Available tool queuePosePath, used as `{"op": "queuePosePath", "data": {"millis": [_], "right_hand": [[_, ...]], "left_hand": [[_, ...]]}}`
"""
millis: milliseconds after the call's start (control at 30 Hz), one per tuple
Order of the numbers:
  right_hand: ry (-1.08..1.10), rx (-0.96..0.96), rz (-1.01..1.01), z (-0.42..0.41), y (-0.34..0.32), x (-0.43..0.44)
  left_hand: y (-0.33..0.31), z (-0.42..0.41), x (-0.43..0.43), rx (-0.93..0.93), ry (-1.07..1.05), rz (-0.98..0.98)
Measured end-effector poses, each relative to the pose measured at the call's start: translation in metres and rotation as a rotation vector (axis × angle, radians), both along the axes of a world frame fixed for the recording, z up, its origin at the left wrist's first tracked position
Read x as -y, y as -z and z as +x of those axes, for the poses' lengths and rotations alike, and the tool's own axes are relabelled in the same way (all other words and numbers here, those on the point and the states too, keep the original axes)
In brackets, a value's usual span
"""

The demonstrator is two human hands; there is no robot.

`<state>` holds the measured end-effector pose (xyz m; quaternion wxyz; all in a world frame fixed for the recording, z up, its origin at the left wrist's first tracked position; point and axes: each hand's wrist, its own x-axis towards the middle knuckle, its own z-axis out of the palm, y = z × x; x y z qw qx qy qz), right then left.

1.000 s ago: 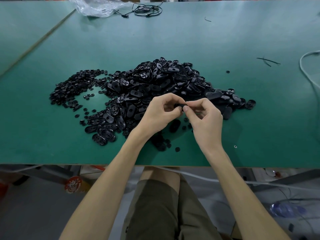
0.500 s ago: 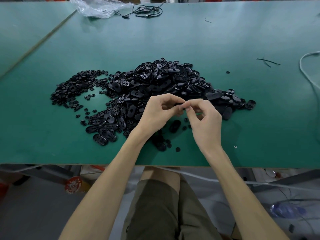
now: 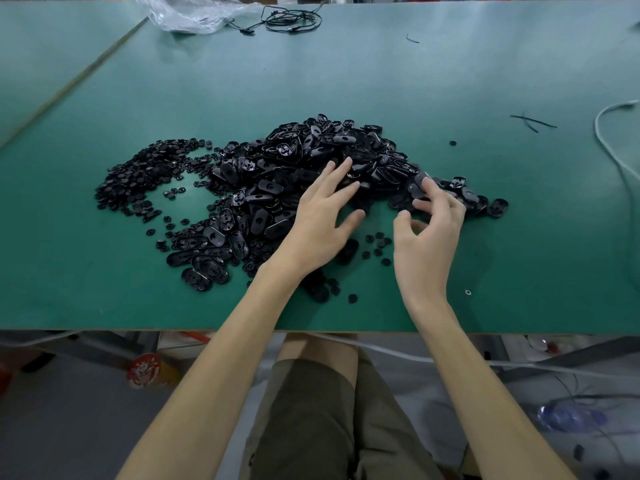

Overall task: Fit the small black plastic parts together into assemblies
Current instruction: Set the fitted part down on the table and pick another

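Green table (image 3: 346, 81), pile of black parts (image 3: 294, 157): left hand (image 3: 318, 220) splayed, right hand (image 3: 429, 233) loosely curled (both empty)

The left hand (image 3: 322, 220) reaches forward palm down, fingers straight and spread. The right hand (image 3: 431, 237), near it, has loosely curled fingers and holds nothing.

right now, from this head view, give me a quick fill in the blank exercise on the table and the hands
1. The table top is ___ in colour.
2. The left hand reaches, fingers straight, over the pile of oval parts, while the right hand is at the pile's ___ end.
3. The small round parts are heaped to the ___ of the oval ones.
4. Beside the clear plastic bag lies a coiled ___ cable.

Missing words: green, right, left, black.
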<state>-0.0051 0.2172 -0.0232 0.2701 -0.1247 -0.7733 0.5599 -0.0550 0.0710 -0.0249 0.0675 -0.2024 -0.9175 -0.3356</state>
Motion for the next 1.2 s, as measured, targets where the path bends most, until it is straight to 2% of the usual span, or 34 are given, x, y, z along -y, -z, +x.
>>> {"op": "queuePosePath", "data": {"millis": [67,133,467,533,667,833,933,1200], "right_hand": [[-0.004,0.045,-0.001,-0.001,0.002,-0.001],[-0.018,0.087,-0.009,-0.002,0.003,-0.001],[-0.022,0.092,0.002,0.000,0.000,0.000],[-0.018,0.098,0.069,0.000,0.000,0.000],[-0.033,0.110,0.249,0.001,0.002,0.002],[-0.109,0.295,0.496,0.002,0.006,0.005],[-0.123,0.293,0.515,0.003,0.007,0.006],[-0.143,0.230,0.497,0.004,0.007,0.007]], "left_hand": [[0.004,-0.001,-0.004,-0.005,0.000,-0.190],[0.007,-0.001,-0.005,-0.019,-0.003,-0.259],[0.004,0.004,-0.004,-0.055,-0.078,-0.137],[0.001,0.004,-0.004,-0.051,-0.079,-0.006],[-0.006,0.006,0.005,-0.054,-0.168,0.419],[-0.008,0.007,0.011,0.052,-0.309,0.794],[-0.006,0.005,0.014,0.092,-0.309,0.882],[-0.006,0.006,0.013,0.119,-0.174,0.936]]}}
